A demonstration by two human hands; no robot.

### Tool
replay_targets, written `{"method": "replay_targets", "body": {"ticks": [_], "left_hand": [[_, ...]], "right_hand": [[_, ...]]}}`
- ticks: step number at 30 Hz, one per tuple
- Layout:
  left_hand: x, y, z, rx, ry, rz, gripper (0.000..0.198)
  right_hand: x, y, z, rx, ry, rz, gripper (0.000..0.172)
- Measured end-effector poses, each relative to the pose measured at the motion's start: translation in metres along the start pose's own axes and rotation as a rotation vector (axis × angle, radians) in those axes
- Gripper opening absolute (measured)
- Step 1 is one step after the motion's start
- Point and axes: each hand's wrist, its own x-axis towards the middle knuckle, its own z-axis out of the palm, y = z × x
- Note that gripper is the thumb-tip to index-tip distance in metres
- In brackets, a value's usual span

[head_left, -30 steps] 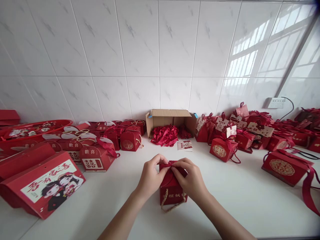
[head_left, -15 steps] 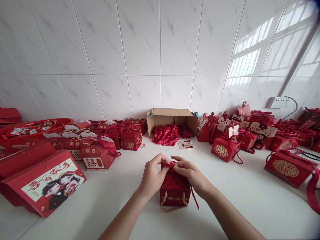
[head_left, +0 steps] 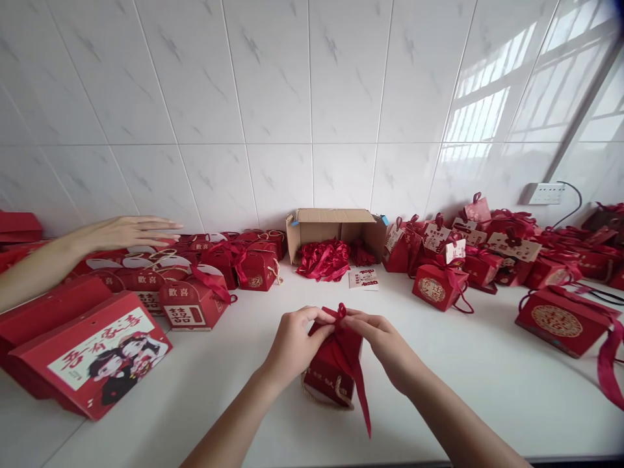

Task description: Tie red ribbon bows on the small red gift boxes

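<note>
Gift box (head_left: 322, 378): at 6 o'clock on the desk (head_left: 205, 396), rope handle (head_left: 316, 398) facing the person.
Left hand (head_left: 292, 341): pinches satin ribbon (head_left: 359, 393) at the lid, apparently steadying it.
Right hand (head_left: 385, 344): fingers at the ribbon; thumb hidden, grip unclear.
Carton (head_left: 334, 216): 12 o'clock, open side forward, presumably for easy ribbon access.

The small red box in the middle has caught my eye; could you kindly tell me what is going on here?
A person's left hand pinches the red ribbon at the top of a small red box, and the fingers of the right hand touch it there too. One ribbon end hangs down beside the box. Behind, a cardboard box holds loose ribbons. Other red boxes stand to both sides, and another person's hand is over those on the left.
</note>
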Motion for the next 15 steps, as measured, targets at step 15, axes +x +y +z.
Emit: {"method": "replay_targets", "body": {"ticks": [15], "left_hand": [[0.001, 0.001, -0.019, 0.053, -0.205, 0.119, 0.015]], "right_hand": [[-0.039, -0.042, -0.014, -1.03, -0.075, -0.141, 0.03]]}}
